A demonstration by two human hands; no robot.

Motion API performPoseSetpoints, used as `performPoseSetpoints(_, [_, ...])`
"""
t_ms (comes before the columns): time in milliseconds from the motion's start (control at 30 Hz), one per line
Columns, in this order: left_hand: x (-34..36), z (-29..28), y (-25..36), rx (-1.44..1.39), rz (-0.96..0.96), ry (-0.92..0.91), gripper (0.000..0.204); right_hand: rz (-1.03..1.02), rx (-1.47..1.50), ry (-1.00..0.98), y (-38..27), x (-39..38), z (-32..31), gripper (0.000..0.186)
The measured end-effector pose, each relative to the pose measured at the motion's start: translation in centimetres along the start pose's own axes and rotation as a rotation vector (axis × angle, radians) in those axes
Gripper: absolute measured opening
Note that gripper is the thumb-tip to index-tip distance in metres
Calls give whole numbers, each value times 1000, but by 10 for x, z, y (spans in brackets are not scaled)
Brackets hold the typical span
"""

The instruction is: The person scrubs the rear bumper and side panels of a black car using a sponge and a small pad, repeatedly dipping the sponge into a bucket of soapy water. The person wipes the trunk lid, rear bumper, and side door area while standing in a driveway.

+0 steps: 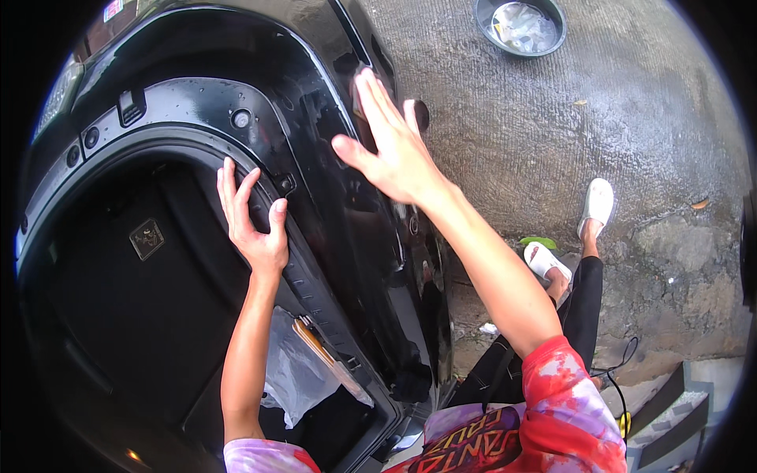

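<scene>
Our left hand (254,229) sits a little left of the middle of the frame. Its fingers point upward and lie close together on the black rubber seal (303,272) that runs along the edge of the open car trunk (134,315), while the thumb stands apart on the right side of the seal. The hand is open and pressing, not pinching anything.

Our right hand (393,150) is in the upper middle of the frame. It is wide open, the fingers spread and stretched, the palm laid flat on the glossy black car body panel (347,236) just to the right of the seal. It holds nothing — it only touches the wet, shiny surface.

Between the two hands the seal curves from the upper left down toward the lower middle. Below the left forearm, inside the trunk, we see a clear plastic bag (292,370) and beside it a thin brown strip whose kind we cannot tell. The trunk floor is dark, with a small square plate (147,239) on it at the left of the frame.

On the right side there is rough grey concrete ground (631,110). A dark round basin (520,27) with something pale inside stands at the top edge. In the right middle we see our white sandals (597,203) and a small green leaf (538,241) near them — well apart from the hands.
</scene>
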State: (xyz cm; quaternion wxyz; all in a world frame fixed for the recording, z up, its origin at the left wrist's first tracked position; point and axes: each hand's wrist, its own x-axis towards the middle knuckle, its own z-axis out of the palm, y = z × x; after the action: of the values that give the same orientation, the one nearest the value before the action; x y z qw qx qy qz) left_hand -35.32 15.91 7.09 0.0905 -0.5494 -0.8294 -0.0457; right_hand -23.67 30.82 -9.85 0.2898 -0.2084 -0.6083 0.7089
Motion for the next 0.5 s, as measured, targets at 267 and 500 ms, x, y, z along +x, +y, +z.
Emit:
performPoseSetpoints(267, [-8, -11, -1, 75, -87, -57, 63, 39, 52, -145, -6, -124, 13, 108])
performPoseSetpoints(500, [-4, -7, -4, 71, -70, -73, 65, -68, -18, -45, -23, -34, 8, 99])
